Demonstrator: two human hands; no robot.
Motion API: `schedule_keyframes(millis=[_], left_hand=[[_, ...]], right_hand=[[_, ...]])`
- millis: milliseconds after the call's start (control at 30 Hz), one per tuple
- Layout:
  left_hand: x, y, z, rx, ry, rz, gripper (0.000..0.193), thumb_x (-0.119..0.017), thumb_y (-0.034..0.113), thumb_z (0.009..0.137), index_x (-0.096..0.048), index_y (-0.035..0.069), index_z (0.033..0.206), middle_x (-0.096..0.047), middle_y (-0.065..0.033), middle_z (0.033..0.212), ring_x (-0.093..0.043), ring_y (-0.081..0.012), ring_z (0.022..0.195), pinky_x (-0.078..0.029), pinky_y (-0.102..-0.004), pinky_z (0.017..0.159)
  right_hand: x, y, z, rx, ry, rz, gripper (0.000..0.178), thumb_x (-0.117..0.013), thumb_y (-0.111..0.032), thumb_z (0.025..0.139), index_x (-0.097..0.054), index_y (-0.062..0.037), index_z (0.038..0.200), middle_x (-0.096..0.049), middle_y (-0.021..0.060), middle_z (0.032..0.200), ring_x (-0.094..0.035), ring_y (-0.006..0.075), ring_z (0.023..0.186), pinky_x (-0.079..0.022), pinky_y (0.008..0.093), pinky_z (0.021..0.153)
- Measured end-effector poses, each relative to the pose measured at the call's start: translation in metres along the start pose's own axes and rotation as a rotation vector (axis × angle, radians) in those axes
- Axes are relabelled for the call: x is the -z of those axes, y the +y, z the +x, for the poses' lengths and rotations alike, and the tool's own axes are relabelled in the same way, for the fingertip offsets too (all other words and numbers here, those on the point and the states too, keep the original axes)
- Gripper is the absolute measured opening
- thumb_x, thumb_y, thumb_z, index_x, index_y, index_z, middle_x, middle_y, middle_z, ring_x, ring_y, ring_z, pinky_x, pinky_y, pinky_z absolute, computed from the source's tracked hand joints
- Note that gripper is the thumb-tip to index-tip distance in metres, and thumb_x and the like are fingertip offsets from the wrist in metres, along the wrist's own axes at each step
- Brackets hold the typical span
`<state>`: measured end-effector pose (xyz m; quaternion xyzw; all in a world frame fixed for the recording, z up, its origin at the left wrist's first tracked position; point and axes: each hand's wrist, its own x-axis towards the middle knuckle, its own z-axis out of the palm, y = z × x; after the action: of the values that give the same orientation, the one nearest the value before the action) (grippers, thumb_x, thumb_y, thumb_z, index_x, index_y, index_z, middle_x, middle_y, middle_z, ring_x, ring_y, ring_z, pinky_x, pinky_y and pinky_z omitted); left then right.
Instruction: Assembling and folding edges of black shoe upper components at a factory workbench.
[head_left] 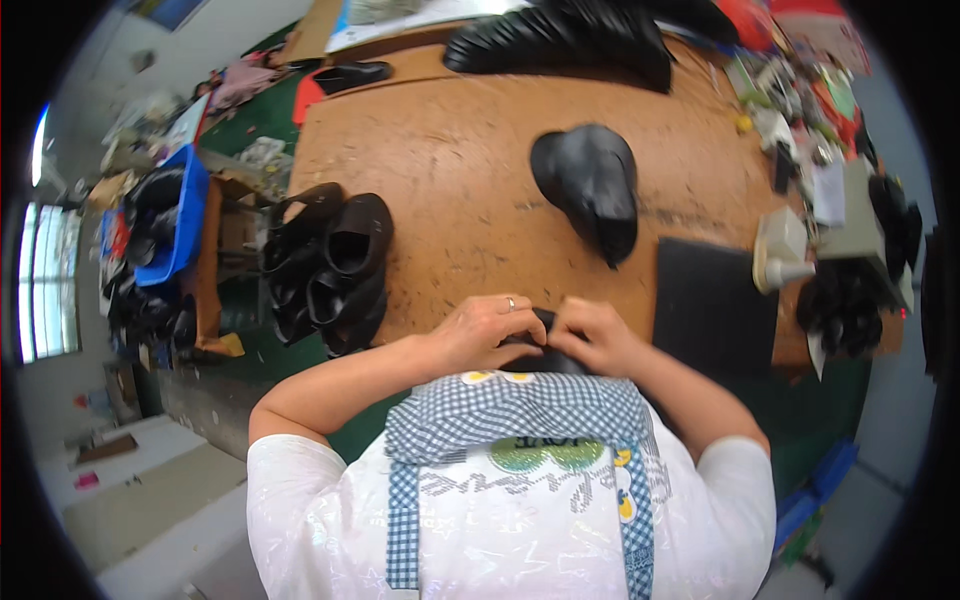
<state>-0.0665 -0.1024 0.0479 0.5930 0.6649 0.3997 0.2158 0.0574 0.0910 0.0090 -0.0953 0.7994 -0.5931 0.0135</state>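
At the table's front edge, close against my apron, my left hand (490, 330) and my right hand (595, 338) meet over a black shoe (553, 361). The fingers of both hands are bent and pinch its upper edge. Most of that shoe is hidden behind my hands and the apron, so its exact shape does not show. Farther out on the table, a pair of glossy black shoes (590, 180) lies close together, apart from my hands. Right of my right hand, a flat black mat (715, 305) lies on the tabletop.
Several black shoes (355, 235) stand at the wooden table's (450, 180) left edge. A long row of black shoes (560, 45) lines the far edge. At right are a white-tipped container (785, 250) and assorted clutter. A blue crate (190, 215) of dark items stands at left.
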Motion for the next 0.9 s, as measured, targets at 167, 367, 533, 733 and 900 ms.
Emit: schedule_keyframes(millis=[167, 367, 533, 733, 900], left_hand=[[-0.013, -0.006, -0.009, -0.056, 0.099, 0.0, 0.025, -0.076, 0.015, 0.071, -0.056, 0.006, 0.082, -0.06, -0.009, 0.079, -0.062, -0.029, 0.077, -0.049, -0.0388, 0.063], [0.017, 0.006, -0.013, 0.267, -0.017, -0.193, 0.022, -0.074, 0.011, 0.075, -0.056, 0.003, 0.085, -0.061, -0.0123, 0.082, -0.061, -0.0306, 0.078, -0.049, -0.0392, 0.067], [0.005, -0.003, -0.024, 0.073, 0.04, -0.066, 0.02, -0.072, 0.009, 0.079, -0.055, 0.003, 0.089, -0.059, -0.0123, 0.083, -0.06, -0.0307, 0.078, -0.048, -0.0373, 0.067], [0.033, 0.001, -0.018, 0.35, 0.048, -0.309, 0.023, -0.076, 0.014, 0.073, -0.062, 0.002, 0.086, -0.064, -0.013, 0.078, -0.064, -0.0261, 0.074, -0.05, -0.0346, 0.064], [0.019, -0.001, -0.018, 0.262, -0.001, -0.289, 0.017, -0.075, 0.011, 0.073, -0.062, 0.002, 0.08, -0.064, -0.0131, 0.076, -0.063, -0.0288, 0.075, -0.049, -0.0383, 0.065]], right_hand=[[-0.005, -0.016, 0.003, -0.19, -0.012, 0.114, 0.014, -0.067, -0.013, 0.086, -0.068, 0.0003, 0.083, -0.064, 0.0136, 0.073, -0.061, 0.0193, 0.069, -0.046, 0.0319, 0.062], [0.003, -0.027, 0.011, -0.266, -0.106, 0.024, 0.016, -0.066, -0.014, 0.086, -0.069, 0.0021, 0.086, -0.065, 0.0128, 0.07, -0.06, 0.0146, 0.063, -0.046, 0.0294, 0.059], [0.001, -0.025, 0.027, -0.47, -0.156, 0.202, 0.015, -0.065, -0.01, 0.088, -0.069, 0.004, 0.089, -0.065, 0.0016, 0.069, -0.059, 0.0102, 0.064, -0.045, 0.0267, 0.059], [0.025, -0.052, 0.056, -0.518, -0.277, 0.147, 0.017, -0.065, -0.013, 0.089, -0.07, 0.0032, 0.085, -0.06, -0.0015, 0.062, -0.051, 0.0057, 0.05, -0.039, 0.0219, 0.046], [0.037, -0.042, 0.047, -0.527, -0.392, 0.124, 0.015, -0.066, -0.01, 0.089, -0.069, 0.0048, 0.085, -0.061, 0.0001, 0.063, -0.054, 0.0067, 0.05, -0.043, 0.0225, 0.045]])
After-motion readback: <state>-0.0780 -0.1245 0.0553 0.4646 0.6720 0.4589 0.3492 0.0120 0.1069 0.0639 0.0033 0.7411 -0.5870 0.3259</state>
